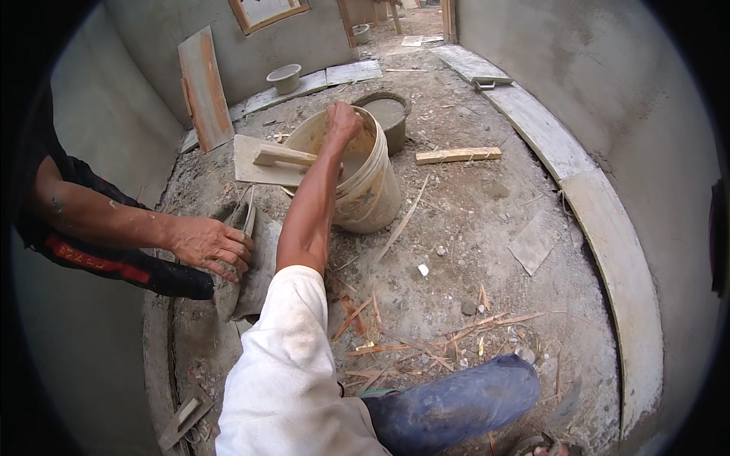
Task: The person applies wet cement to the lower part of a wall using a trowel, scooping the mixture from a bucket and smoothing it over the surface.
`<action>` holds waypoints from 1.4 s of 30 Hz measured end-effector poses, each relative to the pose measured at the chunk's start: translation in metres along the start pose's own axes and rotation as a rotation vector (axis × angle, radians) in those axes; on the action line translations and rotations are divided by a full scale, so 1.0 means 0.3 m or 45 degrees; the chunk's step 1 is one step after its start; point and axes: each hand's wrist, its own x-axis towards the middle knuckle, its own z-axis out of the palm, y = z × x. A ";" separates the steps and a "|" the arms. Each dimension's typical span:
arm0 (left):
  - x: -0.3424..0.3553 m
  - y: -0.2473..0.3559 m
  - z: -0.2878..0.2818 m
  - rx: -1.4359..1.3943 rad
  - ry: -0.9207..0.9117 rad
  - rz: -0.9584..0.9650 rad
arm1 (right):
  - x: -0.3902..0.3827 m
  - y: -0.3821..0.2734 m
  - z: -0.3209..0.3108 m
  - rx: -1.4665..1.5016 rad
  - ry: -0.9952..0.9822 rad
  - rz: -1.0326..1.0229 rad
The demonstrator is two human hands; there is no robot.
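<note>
Down low over a gritty, debris-strewn concrete floor. Reaching up from a white sleeve, own left hand at the mouth of a mortar-smeared cream plastic bucket. Clenched, fingers curled downward over the near rim and into the opening; cannot tell what, if anything, is grasped inside, the palm side being hidden. Standing upright near the middle of the floor, that bucket, its left side touching or just overlapping a flat pale wooden board with a raised wooden handle.

Just behind the bucket, a dark round rubber basin of grey mortar. To the right of it, apart, a short light wooden batten lying flat. Farther back, by the wall, a small grey bowl and a tall weathered plank leaning upright.

At the left, from a black sleeve with red trim, another person's hand spread open and pressed flat on a grey mortar-caked sack or sheet beside the elbow of the white-sleeved arm. Cannot tell exactly what lies under those fingers.

Along the right, a long curved mortar-coated board against the plastered wall. At the bottom, a bent knee in dusty blue trousers, with wood splinters scattered just above it.
</note>
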 end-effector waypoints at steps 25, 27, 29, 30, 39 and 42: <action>-0.062 -0.324 0.573 0.373 -0.998 0.501 | -0.033 -0.085 0.021 0.525 0.181 0.472; -0.066 -0.287 0.475 0.341 -0.940 0.332 | -0.055 -0.049 0.016 0.583 0.203 0.471; -0.051 -0.385 0.342 0.300 -0.706 0.265 | -0.062 -0.001 0.014 0.648 0.171 0.445; -0.025 -0.449 0.280 0.330 -0.572 0.324 | -0.065 0.024 0.024 0.686 0.149 0.435; 0.137 -0.146 -0.176 0.044 -0.555 0.133 | -0.187 0.180 0.053 0.983 0.272 0.362; 0.197 0.084 -0.318 -0.128 -0.417 0.297 | -0.178 0.202 0.056 1.053 0.196 0.236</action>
